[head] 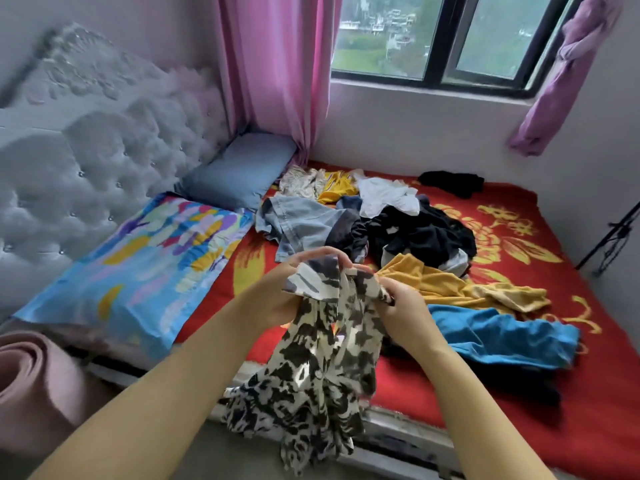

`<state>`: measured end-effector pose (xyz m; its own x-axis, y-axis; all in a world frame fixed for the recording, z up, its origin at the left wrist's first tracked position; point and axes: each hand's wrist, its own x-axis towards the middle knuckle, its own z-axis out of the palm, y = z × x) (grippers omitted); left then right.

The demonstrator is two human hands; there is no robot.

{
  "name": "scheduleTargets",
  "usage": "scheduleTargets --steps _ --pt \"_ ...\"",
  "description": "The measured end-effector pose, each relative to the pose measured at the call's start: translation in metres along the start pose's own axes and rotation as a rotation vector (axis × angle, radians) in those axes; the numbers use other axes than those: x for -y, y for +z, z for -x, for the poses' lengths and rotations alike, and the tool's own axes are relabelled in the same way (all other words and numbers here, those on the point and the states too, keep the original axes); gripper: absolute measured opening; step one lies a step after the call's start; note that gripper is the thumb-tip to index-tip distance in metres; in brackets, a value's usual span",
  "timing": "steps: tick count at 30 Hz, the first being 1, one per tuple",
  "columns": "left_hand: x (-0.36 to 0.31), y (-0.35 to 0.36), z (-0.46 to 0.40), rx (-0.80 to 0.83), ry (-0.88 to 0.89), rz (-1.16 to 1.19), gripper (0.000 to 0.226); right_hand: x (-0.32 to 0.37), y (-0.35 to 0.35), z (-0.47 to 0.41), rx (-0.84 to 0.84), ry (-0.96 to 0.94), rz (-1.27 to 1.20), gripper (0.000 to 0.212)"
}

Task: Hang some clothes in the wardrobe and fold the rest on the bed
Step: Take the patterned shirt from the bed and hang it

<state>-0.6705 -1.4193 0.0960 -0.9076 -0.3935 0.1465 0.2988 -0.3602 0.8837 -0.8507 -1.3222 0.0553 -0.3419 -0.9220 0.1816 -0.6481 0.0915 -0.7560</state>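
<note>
Both hands together, clamped on top edge of patterned shirt (pixel 322 358): left hand (pixel 291 289), right hand (pixel 398 306). Shirt hangs straight down between forearms, long axis vertical, over bed (pixel 519 393) edge. Unsorted clothes pile (pixel 398 230) lies just beyond hands.

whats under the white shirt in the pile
The white shirt lies on a black garment and a dark blue piece; anything deeper is covered.

Evenly lit by soft daylight from the window (pixel 450 39) at upper right; weak shadows, no harsh glare. Wide-angle bending at the edges. Slight softness and blur on the headboard (pixel 86 140) at left.
</note>
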Motion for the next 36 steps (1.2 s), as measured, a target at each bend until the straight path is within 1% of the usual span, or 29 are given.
scheduleTargets --steps 1,2,3,4,5,7,8,9,10,11,13,14,15,18,19,21,24,27,28,29,31,33,34,35,36 --pt "-0.006 -0.001 0.002 -0.051 0.014 0.041 0.031 0.002 -0.008 -0.002 -0.014 0.0 -0.011 0.017" --pt "-0.011 -0.003 0.002 -0.13 0.023 0.053 0.027 0.005 -0.017 -0.004 -0.041 0.0 -0.02 0.018" --pt "-0.016 -0.004 0.002 -0.201 0.031 0.013 0.025 0.008 -0.027 -0.005 -0.064 0.002 -0.038 0.019" --pt "-0.02 -0.003 0.0 -0.242 0.024 -0.065 0.027 0.012 -0.037 -0.006 -0.08 -0.003 -0.059 0.021" --pt "-0.022 -0.001 -0.001 -0.255 0.007 -0.158 0.029 0.017 -0.045 -0.007 -0.086 -0.014 -0.078 0.024" --pt "-0.019 0.013 -0.005 -0.223 -0.13 -0.289 0.034 0.029 -0.057 -0.01 -0.057 -0.046 -0.081 0.028" --pt "-0.014 0.023 -0.008 -0.193 -0.204 -0.415 0.037 0.034 -0.059 -0.011 -0.038 -0.068 -0.053 0.027" --pt "-0.007 0.035 -0.013 -0.172 -0.237 -0.592 0.036 0.04 -0.06 -0.012 -0.028 -0.093 -0.019 0.024" --pt "0.002 0.048 -0.019 -0.184 -0.216 -0.778 0.03 0.044 -0.06 -0.013 -0.027 -0.117 0.011 0.024" --pt "0.011 0.058 -0.026 -0.228 -0.153 -0.92 0.022 0.048 -0.061 -0.013 -0.029 -0.134 0.032 0.025" --pt "0.019 0.072 -0.036 -0.392 -0.024 -1.063 0.011 0.051 -0.065 -0.014 -0.037 -0.168 0.055 0.027" --pt "0.019 0.075 -0.039 -0.472 0.018 -1.105 0.01 0.051 -0.067 -0.014 -0.043 -0.194 0.071 0.027" --pt "0.018 0.077 -0.039 -0.542 0.048 -1.147 0.014 0.049 -0.07 -0.015 -0.054 -0.228 0.097 0.026" --pt "0.008 0.081 -0.035 -0.69 0.12 -1.195 0.014 0.033 -0.073 -0.019 -0.06 -0.309 0.206 0.023" --pt "0.006 0.083 -0.033 -0.739 0.139 -1.197 0.013 0.025 -0.071 -0.021 -0.028 -0.3 0.235 0.018" --pt "0.001 0.083 -0.026 -0.865 0.172 -1.207 0.015 0.007 -0.064 -0.022 0.094 -0.228 0.314 0.006" --pt "-0.004 0.073 -0.003 -1.091 0.172 -1.187 0.022 -0.013 -0.052 -0.026 0.304 -0.131 0.448 0.008" --pt "-0.001 0.059 0.033 -1.279 0.064 -1.235 0.013 -0.009 -0.041 -0.033 0.358 -0.159 0.45 0.023" --pt "0.001 0.056 0.047 -1.323 0.017 -1.259 0.013 -0.001 -0.036 -0.035 0.361 -0.179 0.418 0.025" --pt "0.003 0.054 0.062 -1.346 -0.04 -1.285 0.018 0.01 -0.031 -0.037 0.354 -0.203 0.374 0.025" --pt "0.006 0.055 0.093 -1.322 -0.217 -1.384 0.034 0.038 -0.021 -0.037 0.322 -0.292 0.274 0.018" --pt "0.01 0.057 0.121 -1.267 -0.441 -1.486 0.048 0.07 -0.009 -0.032 0.294 -0.4 0.185 0.01" --pt "0.014 0.06 0.133 -1.243 -0.532 -1.5 0.051 0.087 -0.004 -0.028 0.295 -0.438 0.146 0.006" --pt "0.018 0.062 0.144 -1.228 -0.586 -1.483 0.049 0.103 0.001 -0.023 0.315 -0.463 0.107 0.004" --pt "0.023 0.066 0.158 -1.229 -0.595 -1.452 0.04 0.121 0.007 -0.015 0.352 -0.489 0.067 0.009"
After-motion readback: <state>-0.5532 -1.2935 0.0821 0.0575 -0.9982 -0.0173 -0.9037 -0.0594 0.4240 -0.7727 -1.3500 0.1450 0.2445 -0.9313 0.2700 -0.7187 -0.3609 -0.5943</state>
